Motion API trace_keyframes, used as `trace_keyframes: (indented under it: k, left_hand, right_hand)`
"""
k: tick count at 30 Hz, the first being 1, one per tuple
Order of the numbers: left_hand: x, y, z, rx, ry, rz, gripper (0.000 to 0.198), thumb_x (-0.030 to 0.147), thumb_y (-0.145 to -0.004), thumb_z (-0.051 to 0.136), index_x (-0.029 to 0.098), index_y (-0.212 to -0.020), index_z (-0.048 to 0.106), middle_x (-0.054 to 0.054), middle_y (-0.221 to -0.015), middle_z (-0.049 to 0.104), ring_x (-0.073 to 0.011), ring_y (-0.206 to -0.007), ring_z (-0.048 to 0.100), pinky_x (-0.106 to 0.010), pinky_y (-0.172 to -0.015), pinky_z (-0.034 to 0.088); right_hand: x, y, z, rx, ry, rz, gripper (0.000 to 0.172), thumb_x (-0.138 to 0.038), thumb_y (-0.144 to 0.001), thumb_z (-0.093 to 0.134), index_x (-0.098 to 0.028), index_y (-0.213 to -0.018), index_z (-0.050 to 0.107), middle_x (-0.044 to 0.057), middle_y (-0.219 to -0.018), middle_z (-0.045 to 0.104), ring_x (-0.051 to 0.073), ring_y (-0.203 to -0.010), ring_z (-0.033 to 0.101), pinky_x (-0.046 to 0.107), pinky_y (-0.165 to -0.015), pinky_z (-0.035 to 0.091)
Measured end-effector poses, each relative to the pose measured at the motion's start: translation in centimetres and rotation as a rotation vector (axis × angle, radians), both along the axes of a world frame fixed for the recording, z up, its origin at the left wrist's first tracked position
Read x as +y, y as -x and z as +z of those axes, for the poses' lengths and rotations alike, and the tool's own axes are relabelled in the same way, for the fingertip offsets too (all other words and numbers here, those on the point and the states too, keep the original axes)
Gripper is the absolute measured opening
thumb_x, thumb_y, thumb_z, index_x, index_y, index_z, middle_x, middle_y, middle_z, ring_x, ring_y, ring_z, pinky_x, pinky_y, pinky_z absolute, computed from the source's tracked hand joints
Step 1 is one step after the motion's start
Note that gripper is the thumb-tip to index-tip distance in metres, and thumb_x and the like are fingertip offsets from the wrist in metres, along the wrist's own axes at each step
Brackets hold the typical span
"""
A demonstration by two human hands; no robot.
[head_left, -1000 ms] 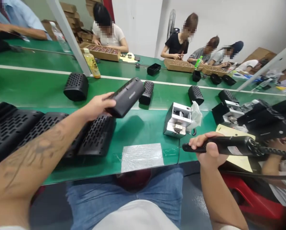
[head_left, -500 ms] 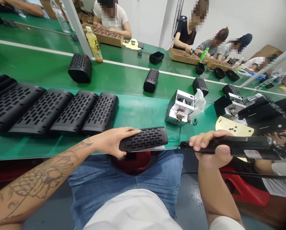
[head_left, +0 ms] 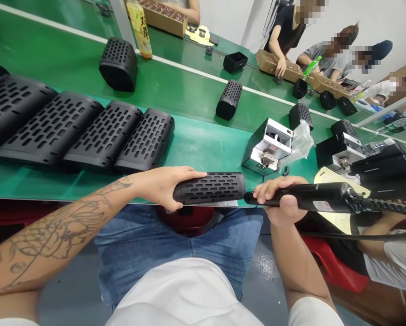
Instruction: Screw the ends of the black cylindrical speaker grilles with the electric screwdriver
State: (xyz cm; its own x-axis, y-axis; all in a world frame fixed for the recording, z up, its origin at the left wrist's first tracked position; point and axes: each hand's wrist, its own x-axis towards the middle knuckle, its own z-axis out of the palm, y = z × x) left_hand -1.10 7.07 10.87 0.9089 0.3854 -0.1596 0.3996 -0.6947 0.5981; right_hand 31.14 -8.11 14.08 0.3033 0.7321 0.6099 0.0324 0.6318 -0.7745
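My left hand (head_left: pixel 167 188) grips the left end of a black perforated housing (head_left: pixel 211 188) lying on its side at the bench's front edge, thumb and fingers around it. In my right hand (head_left: pixel 282 199) is a black electric screwdriver (head_left: pixel 328 198), held level with its cable leading off to the right. Its tip sits at the right end of the housing; whether the bit touches a screw is hidden. Behind my right hand stands a silver and black screw feeder (head_left: pixel 269 147) with a clear plastic bag (head_left: pixel 300 145) at its side.
A row of similar black housings (head_left: pixel 145 140) lies on the green bench (head_left: pixel 196 140) at left. More housings (head_left: pixel 118 63) stand along the belt, near a yellow drink bottle (head_left: pixel 140 29). People work across the line; another person sits close on my right by a red stool (head_left: pixel 335 267).
The screwdriver has moved left, and its tip has closed the gap to the right end of the housing. My left hand keeps its hold. The camera view has shifted.
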Motion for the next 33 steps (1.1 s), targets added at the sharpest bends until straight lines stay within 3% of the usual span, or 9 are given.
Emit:
trace_keyframes:
  k: [8, 17, 21, 28, 33]
  left_hand:
    - [0.1, 0.0, -0.4, -0.020, 0.052, 0.012, 0.119, 0.035, -0.079, 0.089, 0.040, -0.189, 0.043, -0.007, -0.173, 0.068, -0.0348, -0.143, 0.079, -0.036, -0.118, 0.063]
    - [0.2, 0.0, -0.8, -0.034, 0.069, 0.007, 0.118, 0.041, -0.079, 0.089, 0.039, -0.189, 0.045, -0.008, -0.168, 0.071, -0.0372, -0.143, 0.079, -0.039, -0.118, 0.064]
    - [0.4, -0.1, -0.8, -0.032, 0.081, 0.020, 0.120, 0.046, -0.079, 0.090, 0.045, -0.189, 0.044, -0.005, -0.169, 0.071, -0.0386, -0.142, 0.079, -0.040, -0.115, 0.066]
    - [0.5, -0.1, -0.9, -0.023, 0.117, 0.068, 0.123, 0.051, -0.073, 0.093, 0.053, -0.187, 0.047, -0.001, -0.168, 0.073, -0.0435, -0.143, 0.079, -0.046, -0.118, 0.068]
    - [0.5, -0.1, -0.9, -0.027, 0.085, 0.049, 0.124, 0.051, -0.074, 0.094, 0.051, -0.189, 0.045, -0.002, -0.167, 0.074, -0.0423, -0.143, 0.079, -0.045, -0.118, 0.068]
  right_hand:
    - [0.9, 0.0, 0.7, -0.055, 0.022, 0.182, 0.027, -0.044, -0.100, 0.092, -0.028, -0.097, 0.070, -0.009, -0.062, 0.066, 0.013, -0.040, 0.056, 0.030, -0.048, 0.059]
    - [1.8, 0.8, 1.1, -0.018, 0.113, 0.151, 0.033, -0.048, -0.096, 0.097, -0.030, -0.096, 0.069, -0.010, -0.061, 0.063, 0.012, -0.038, 0.053, 0.029, -0.046, 0.055]
    - [2.1, 0.8, 1.0, -0.017, 0.137, 0.146, 0.036, -0.052, -0.095, 0.097, -0.030, -0.097, 0.068, -0.011, -0.060, 0.062, 0.013, -0.037, 0.050, 0.030, -0.044, 0.052]
    - [2.1, 0.4, 0.2, -0.093, 0.113, 0.326, 0.037, -0.052, -0.095, 0.096, -0.030, -0.093, 0.066, -0.012, -0.058, 0.058, 0.011, -0.036, 0.047, 0.028, -0.042, 0.049]
    - [2.2, 0.3, 0.5, -0.139, 0.195, 0.362, 0.052, -0.065, -0.091, 0.098, -0.030, -0.086, 0.060, -0.012, -0.054, 0.056, 0.010, -0.036, 0.046, 0.027, -0.042, 0.050]
